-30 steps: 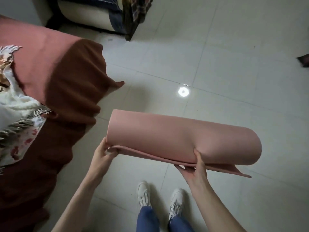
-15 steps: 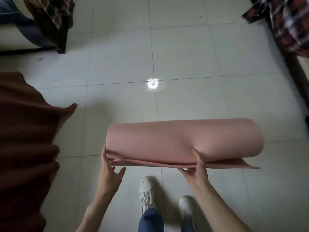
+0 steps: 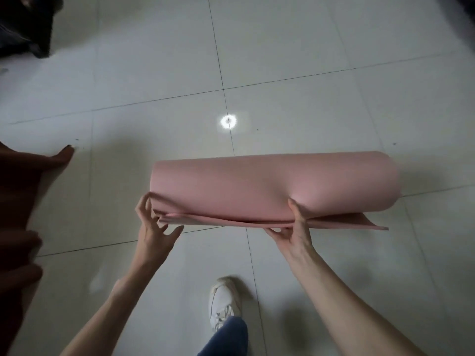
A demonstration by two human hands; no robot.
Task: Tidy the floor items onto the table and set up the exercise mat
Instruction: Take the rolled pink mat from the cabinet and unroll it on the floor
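Observation:
I hold a pink exercise mat (image 3: 270, 186), loosely rolled, level in the air above the pale tiled floor (image 3: 321, 104). Its loose flap sticks out along the near edge. My right hand (image 3: 295, 227) grips the roll and flap from below, thumb pressed into the roll. My left hand (image 3: 154, 227) is at the roll's left end, thumb against the end, fingers spread under the flap's corner.
A dark red-brown cloth (image 3: 23, 201) hangs over furniture along the left edge. Dark furniture (image 3: 25, 21) sits at the far left corner. My white shoe (image 3: 223, 301) and blue trouser leg are below the mat. A round light reflection (image 3: 228, 121) shines on the tiles.
The view has swung right, away from the cloth-covered furniture. The mat has stayed level in front of me. My left hand's fingers have spread under the flap corner.

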